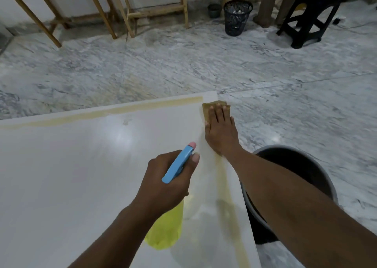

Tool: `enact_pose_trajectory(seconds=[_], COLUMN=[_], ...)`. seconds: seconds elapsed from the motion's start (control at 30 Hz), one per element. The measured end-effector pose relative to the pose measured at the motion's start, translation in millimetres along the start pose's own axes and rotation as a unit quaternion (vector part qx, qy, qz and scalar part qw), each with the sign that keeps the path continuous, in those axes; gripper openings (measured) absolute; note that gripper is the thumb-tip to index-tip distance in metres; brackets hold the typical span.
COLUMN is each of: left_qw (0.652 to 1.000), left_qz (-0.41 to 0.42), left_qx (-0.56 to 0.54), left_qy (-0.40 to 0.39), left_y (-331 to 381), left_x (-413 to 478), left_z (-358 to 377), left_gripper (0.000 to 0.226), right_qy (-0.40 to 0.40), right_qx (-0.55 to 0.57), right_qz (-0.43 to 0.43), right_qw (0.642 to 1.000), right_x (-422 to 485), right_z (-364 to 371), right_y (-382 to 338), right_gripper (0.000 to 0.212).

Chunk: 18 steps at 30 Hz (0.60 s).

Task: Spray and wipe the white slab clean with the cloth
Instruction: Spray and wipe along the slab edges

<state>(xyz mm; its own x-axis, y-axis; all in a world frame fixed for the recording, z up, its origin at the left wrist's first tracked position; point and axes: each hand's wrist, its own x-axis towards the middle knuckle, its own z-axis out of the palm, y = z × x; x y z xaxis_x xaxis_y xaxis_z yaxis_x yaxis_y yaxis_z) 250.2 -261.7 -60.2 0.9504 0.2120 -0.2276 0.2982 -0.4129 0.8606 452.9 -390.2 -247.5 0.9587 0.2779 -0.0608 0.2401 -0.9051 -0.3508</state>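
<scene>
Cloth (pixel 214 105), a small tan-yellow folded piece, lies at the far right corner of the white flat slab (pixel 81 176), and part of it reaches past the slab's right edge. The right hand (pixel 221 133) presses flat on it, with fingers straight and close together; only the far end of the cloth shows beyond the fingertips. The left hand (pixel 169 180) is curled around the neck of a spray bottle with a blue head, a pink nozzle tip and a clear yellow-green body (pixel 179 163). It holds the bottle over the right part of the slab, nozzle pointing away from the person, and one finger lies along the side of the blue head. The slab fills the near left of the view and is glossy, with a pale yellowish band along its far edge and another along its right edge. Just beside the right edge, under the right forearm, stands a round grey bucket (pixel 324 178). Around them is a grey-veined marble floor (pixel 204 63). Far behind stand light wooden frames (pixel 155 12), a black mesh wastebasket (pixel 236 17) and a black plastic stool (pixel 310 16).
</scene>
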Motion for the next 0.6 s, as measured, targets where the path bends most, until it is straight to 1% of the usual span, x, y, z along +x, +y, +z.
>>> enact_pose_trajectory(seconds=[0.13,0.23,0.3,0.53,0.6], left_qw=[1.000,0.999,0.999,0.998,0.998], left_qz=[0.014,0.037,0.048,0.061,0.060], left_qx=[0.016,0.013,0.008,0.027,0.028], left_qy=[-0.005,-0.010,-0.013,-0.019,-0.023], left_y=[2,6,5,-17,-20], left_x=[-35,-75,-104,-229,-259], left_z=[10,19,25,43,46], left_gripper=[0.042,0.018,0.009,0.015,0.011], right_qy=[-0.013,-0.017,-0.014,-0.003,0.000], right_qx=[-0.005,-0.021,-0.028,-0.027,-0.029], right_qz=[0.006,0.010,0.013,0.009,0.013], right_qw=[1.000,1.000,0.999,1.000,0.999], right_x=[-70,-136,-183,-358,-403], right_z=[3,1,2,11,13], right_y=[3,6,9,21,24], right_gripper=[0.063,0.063,0.063,0.063,0.062])
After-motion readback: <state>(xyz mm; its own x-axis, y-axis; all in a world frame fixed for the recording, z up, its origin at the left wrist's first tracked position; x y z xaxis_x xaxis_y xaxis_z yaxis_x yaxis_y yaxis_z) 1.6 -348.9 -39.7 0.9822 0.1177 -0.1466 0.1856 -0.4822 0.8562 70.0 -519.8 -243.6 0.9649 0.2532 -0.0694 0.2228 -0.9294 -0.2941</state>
